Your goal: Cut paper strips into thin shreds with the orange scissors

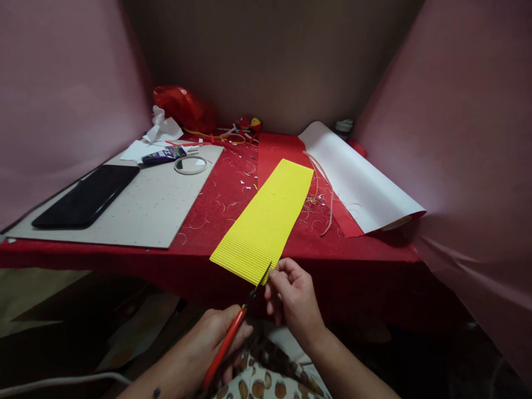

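Note:
A sheet of yellow corrugated paper (266,216) slants from the red-covered table toward me, its near end reaching past the table edge. My left hand (216,335) is closed round the red handle of a pair of scissors (230,335). Their dark blades lie at the near right corner of the sheet, with the tip close to my right fingers. Thumb and fingers of my right hand (293,293) pinch that same corner. Whether the blades are parted is too small to tell.
On the left, a pale board (145,213) bears a black tablet-like slab (89,197), a dark glue tube (164,155) and a ring (190,164). Red paper (278,152) and a curled white sheet (353,177) lie at right. Thin offcuts litter the red cloth (220,216). A red bag (183,108) sits behind.

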A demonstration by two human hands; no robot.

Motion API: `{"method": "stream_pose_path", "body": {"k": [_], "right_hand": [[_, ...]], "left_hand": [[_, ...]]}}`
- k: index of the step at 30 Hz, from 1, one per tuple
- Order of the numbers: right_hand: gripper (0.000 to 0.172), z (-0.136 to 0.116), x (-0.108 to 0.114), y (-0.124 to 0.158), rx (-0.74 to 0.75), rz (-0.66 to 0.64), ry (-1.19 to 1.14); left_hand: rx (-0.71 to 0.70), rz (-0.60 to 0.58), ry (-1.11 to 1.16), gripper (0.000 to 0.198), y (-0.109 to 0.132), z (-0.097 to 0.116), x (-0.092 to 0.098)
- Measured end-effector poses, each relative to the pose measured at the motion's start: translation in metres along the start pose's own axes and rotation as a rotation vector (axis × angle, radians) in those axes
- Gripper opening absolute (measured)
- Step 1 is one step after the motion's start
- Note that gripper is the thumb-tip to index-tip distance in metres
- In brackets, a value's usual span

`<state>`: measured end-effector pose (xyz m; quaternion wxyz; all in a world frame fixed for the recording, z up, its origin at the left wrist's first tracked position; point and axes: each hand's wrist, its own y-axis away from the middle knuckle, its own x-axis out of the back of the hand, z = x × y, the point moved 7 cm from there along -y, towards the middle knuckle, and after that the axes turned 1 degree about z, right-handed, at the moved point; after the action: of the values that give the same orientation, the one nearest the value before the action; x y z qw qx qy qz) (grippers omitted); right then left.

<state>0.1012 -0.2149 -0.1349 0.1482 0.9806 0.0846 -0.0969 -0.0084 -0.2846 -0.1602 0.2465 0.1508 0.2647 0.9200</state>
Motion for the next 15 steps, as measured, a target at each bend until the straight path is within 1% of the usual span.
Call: {"method": "stream_pose_path", "body": {"k": [3, 5, 9, 11, 13, 15], "right_hand": [[0.021, -0.003, 0.002, 0.002, -0.001, 0.033, 0.013], [0.021, -0.004, 0.003, 0.002, 0.009, 0.031, 0.013], [0.020, 0.000, 0.004, 0.001, 0.039, -0.013, 0.008], [0.021, 0.004, 0.004, 0.001, 0.050, -0.051, 0.008], [0.021, 0.008, 0.004, 0.001, 0.062, -0.071, 0.010], [0.021, 0.011, 0.005, 0.001, 0.072, -0.073, 0.011]], "left_hand": [[-0.001, 0.019, 0.018, 0.033, -0.001, -0.003, 0.002], [-0.023, 0.038, 0.002, 0.033, 0.001, 0.001, 0.006], [-0.171, 0.140, -0.102, 0.032, 0.005, 0.012, 0.016], [-0.181, 0.183, -0.103, 0.032, 0.001, 0.005, 0.016], [-0.139, 0.242, -0.067, 0.032, -0.008, -0.010, 0.014], [-0.113, 0.276, -0.039, 0.030, -0.018, -0.024, 0.010]]}}
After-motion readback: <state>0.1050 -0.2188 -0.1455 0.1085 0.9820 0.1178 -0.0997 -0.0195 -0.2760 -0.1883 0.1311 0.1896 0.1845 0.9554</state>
